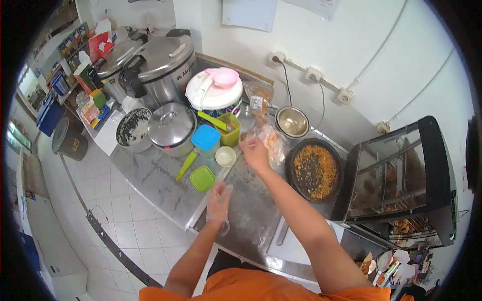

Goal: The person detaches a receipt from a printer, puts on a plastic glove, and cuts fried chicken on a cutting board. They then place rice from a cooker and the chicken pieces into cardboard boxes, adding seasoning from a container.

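My left hand (219, 201), in a clear plastic glove, is raised over the counter's front edge with its fingers bent together; nothing shows in them. Just beyond it lies a green square lid (203, 178). My right hand (256, 154) reaches across the counter, its fingers curled closed; what they grip, if anything, I cannot make out. Right beside it sits a crumpled clear plastic bag (273, 143) with orange-tinted contents. To its left stand a small pale cup (225, 156), a blue-lidded container (206, 137) and a green container (231, 131) with a green-handled utensil across it.
A black pan (289, 170) of orange crumbs and a steel bowl (292, 122) stand on the right, before a glass display case (386, 175). A lidded pot (171, 125), large cookers (160, 57) and a white bucket (201, 95) fill the left. A white board (301, 246) lies near my body.
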Demonstrator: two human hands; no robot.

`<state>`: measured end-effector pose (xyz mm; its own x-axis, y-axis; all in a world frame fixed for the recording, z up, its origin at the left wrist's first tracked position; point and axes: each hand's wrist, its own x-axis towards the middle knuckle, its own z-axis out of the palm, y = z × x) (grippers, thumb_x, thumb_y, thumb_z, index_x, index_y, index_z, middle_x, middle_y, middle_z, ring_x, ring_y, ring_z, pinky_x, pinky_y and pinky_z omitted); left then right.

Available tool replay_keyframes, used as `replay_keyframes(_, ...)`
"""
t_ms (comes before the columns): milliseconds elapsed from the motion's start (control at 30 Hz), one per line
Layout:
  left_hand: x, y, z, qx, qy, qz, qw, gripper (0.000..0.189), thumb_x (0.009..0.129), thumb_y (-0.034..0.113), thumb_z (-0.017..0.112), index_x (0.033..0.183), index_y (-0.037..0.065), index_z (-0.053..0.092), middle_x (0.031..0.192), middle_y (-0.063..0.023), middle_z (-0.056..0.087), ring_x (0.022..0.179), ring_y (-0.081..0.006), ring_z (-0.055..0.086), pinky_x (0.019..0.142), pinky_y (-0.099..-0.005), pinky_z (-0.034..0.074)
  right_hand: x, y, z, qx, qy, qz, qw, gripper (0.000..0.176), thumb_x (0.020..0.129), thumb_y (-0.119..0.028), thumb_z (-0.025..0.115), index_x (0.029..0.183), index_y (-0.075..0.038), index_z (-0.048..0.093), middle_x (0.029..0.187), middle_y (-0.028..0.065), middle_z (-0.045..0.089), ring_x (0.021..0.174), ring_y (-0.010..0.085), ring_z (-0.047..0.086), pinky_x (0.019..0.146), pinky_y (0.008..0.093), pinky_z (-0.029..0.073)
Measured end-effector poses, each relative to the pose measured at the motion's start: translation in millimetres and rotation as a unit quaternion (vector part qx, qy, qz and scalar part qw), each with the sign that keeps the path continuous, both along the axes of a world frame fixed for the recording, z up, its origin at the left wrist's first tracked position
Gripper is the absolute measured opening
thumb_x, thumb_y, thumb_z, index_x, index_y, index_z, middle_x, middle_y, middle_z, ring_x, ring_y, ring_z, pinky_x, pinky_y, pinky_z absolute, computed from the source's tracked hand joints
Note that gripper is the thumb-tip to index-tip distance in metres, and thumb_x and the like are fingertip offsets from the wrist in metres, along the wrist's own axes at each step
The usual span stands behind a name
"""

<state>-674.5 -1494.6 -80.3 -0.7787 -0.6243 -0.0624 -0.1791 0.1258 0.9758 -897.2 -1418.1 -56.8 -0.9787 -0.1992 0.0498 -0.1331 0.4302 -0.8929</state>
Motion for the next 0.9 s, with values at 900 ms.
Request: replay_keyframes(900, 18, 62, 47, 0.242, 0.119, -0.39, 0.88, 0.08, 0.075, 0.016, 0.092, 0.139, 0.004, 0.045, 0.126, -0.0117, 0.062, 0.113, -0.0235, 0.063, 0.1, -0.0386, 0.051, 215, 172, 84, 0.004, -0.325, -0.022, 0.946, 0.017, 0.099, -0.006, 0.057, 0.114, 0.002, 0.053, 0.073, 0.0173, 0.068, 0.06, 0.0289, 0.069, 0.052, 0.0398, 0.058)
